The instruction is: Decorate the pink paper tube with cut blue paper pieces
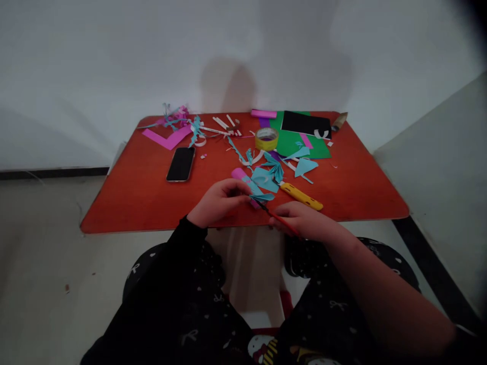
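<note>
My left hand [222, 200] pinches a folded piece of light-blue paper [264, 196] above the front edge of the table. In my right hand [300, 219] is a pair of scissors [283, 223] with red handles, its dark blades pointing left at the blue paper. Whether the blades touch the paper or are closed I cannot tell. Behind the fingers lies a pink and blue rolled paper [243, 178], partly covered by my left hand. A yellow utility knife [302, 196] rests just beyond my right hand, beside a blue paper sheet [265, 180] and a blue pleated fan [274, 167].
The red table [129, 203] stands against a wall. On it are a phone [181, 164], a roll of yellow tape [267, 139], green paper [292, 137], a black sheet [306, 123], pink strips [169, 138], a brush [340, 120] and several blue and white scraps.
</note>
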The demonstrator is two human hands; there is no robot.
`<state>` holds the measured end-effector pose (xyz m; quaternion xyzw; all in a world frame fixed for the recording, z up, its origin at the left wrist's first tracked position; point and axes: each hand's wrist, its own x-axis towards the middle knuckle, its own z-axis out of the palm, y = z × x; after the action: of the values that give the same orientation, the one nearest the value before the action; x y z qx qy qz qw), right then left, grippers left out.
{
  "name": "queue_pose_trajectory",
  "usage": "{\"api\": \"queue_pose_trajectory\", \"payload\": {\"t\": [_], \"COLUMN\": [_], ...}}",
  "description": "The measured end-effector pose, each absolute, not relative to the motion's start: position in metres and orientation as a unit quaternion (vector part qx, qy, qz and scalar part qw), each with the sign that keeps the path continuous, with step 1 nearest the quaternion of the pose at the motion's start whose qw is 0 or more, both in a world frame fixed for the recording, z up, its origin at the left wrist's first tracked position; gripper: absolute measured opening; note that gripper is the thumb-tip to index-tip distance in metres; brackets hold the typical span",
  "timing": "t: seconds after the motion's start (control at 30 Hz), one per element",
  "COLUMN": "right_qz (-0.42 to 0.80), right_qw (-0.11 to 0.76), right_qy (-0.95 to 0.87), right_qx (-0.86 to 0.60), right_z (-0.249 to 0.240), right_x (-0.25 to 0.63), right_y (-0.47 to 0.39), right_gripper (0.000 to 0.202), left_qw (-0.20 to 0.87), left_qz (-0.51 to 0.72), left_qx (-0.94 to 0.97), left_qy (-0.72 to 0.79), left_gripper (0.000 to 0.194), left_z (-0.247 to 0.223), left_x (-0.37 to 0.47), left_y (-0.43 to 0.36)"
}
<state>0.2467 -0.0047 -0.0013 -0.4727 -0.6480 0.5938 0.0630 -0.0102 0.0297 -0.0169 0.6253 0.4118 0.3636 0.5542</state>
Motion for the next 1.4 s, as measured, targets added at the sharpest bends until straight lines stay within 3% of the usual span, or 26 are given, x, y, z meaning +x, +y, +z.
{"api": "queue_pose_trajectory", "payload": {"t": [0.27, 0.6, 0.7, 0.83, 1.03, 1.23, 1.33, 1.4], "right_qz": [0.591, 0.498, 0.428, 0.319, 0.136, 0.113, 0.109, 0.095], "right_qw": [0.077, 0.047, 0.093, 0.044, -0.016, -0.046, -0.010, 0.087], "right_qy": [-0.648, -0.720, -0.726, -0.760, -0.763, -0.764, -0.765, -0.772], "right_qx": [-0.475, -0.482, -0.530, -0.564, -0.632, -0.633, -0.634, -0.623], "right_z": [-0.005, 0.006, 0.011, 0.012, 0.004, -0.011, -0.015, -0.016], "right_x": [0.245, 0.265, 0.281, 0.294, 0.283, 0.272, 0.267, 0.258], "right_y": [-0.002, 0.005, 0.014, 0.032, 0.056, 0.063, 0.061, 0.056], "right_gripper": [0.055, 0.054, 0.046, 0.029, 0.034, 0.032, 0.031, 0.028], "left_qw": [0.541, 0.517, 0.520, 0.523, 0.524, 0.480, 0.429, 0.402], "left_qz": [0.368, 0.429, 0.444, 0.439, 0.443, 0.517, 0.561, 0.580], "left_qx": [0.628, 0.605, 0.598, 0.599, 0.609, 0.576, 0.552, 0.538], "left_qy": [0.420, 0.427, 0.418, 0.419, 0.398, 0.413, 0.442, 0.461], "left_gripper": [0.030, 0.027, 0.027, 0.025, 0.021, 0.021, 0.018, 0.016], "left_z": [-0.017, -0.017, -0.017, -0.016, -0.015, -0.017, -0.019, -0.019], "left_x": [-0.011, -0.015, -0.017, -0.017, -0.015, -0.006, 0.001, 0.005], "left_y": [0.031, 0.032, 0.032, 0.033, 0.036, 0.033, 0.028, 0.025]}}
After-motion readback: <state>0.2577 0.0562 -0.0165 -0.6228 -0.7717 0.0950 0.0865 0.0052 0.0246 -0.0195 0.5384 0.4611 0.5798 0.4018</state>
